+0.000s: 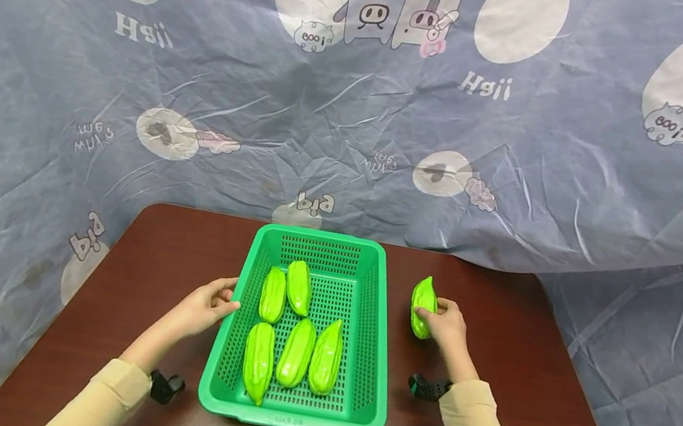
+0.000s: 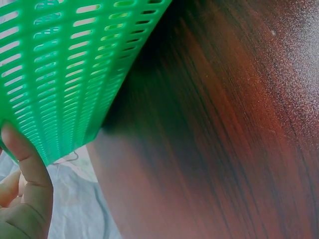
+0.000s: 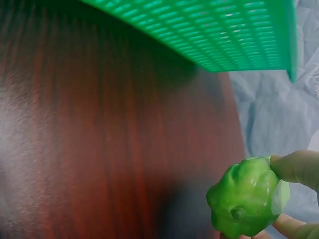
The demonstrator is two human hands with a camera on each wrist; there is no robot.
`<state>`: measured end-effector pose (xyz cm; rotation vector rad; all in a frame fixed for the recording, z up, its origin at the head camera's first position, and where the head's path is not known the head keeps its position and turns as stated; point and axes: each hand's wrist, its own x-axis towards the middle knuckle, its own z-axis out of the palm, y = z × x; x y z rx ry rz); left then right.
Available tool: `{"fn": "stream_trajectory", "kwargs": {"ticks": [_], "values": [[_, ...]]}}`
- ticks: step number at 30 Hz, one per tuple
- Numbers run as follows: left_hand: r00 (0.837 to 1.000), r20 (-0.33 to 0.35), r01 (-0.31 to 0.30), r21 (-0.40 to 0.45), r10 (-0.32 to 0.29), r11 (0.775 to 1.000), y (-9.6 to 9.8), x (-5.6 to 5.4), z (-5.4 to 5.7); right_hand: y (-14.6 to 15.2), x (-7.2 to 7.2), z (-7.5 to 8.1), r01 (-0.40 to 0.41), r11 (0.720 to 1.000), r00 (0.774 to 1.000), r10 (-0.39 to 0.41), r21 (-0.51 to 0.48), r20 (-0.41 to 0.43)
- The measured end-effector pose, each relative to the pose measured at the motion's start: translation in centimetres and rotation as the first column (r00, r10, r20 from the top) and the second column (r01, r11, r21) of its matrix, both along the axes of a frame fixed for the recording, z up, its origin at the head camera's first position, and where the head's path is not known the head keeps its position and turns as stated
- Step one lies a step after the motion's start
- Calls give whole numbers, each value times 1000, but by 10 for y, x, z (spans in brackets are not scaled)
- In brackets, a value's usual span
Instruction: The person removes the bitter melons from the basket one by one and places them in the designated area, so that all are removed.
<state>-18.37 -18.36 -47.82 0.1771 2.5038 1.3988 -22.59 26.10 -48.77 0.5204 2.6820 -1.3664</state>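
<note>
A grey-blue cartoon-print cloth hangs behind a dark brown worktop, which carries a green slotted basket. The left hand's bent grip holds the basket's left rim; the right hand's grip, partly closed, pinches one ridged green vegetable right of the basket, while five similar vegetables lie inside.

Your left hand has curled fingers with the thumb stuck out, your right hand is pinching over toward the table's right edge, and both forearms kinda angle toward the far edge.
</note>
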Motion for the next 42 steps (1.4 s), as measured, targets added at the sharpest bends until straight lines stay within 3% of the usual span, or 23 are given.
{"fn": "stream_trajectory", "kwargs": {"ticks": [15, 27, 33, 37, 42], "values": [[999, 27, -20, 24, 19, 1000, -2, 2, -9, -2, 8, -30, -15, 995, 1000, 15, 96, -1], [1000, 17, -18, 48, 17, 999, -2, 2, -8, -3, 11, -28, -33, 993, 999, 35, 117, -12], [1000, 15, -12, 42, 11, 999, -2, 2, -7, 0, 10, -10, -35, 990, 996, 46, 137, -76], [1000, 13, -11, 41, 10, 999, -2, 1, -5, -7, 10, 19, -25, 991, 981, 50, 133, -186], [1000, 6, -11, 45, 10, 999, -3, -1, -5, -26, 13, 60, -92, 991, 964, 113, 98, -240]]}}
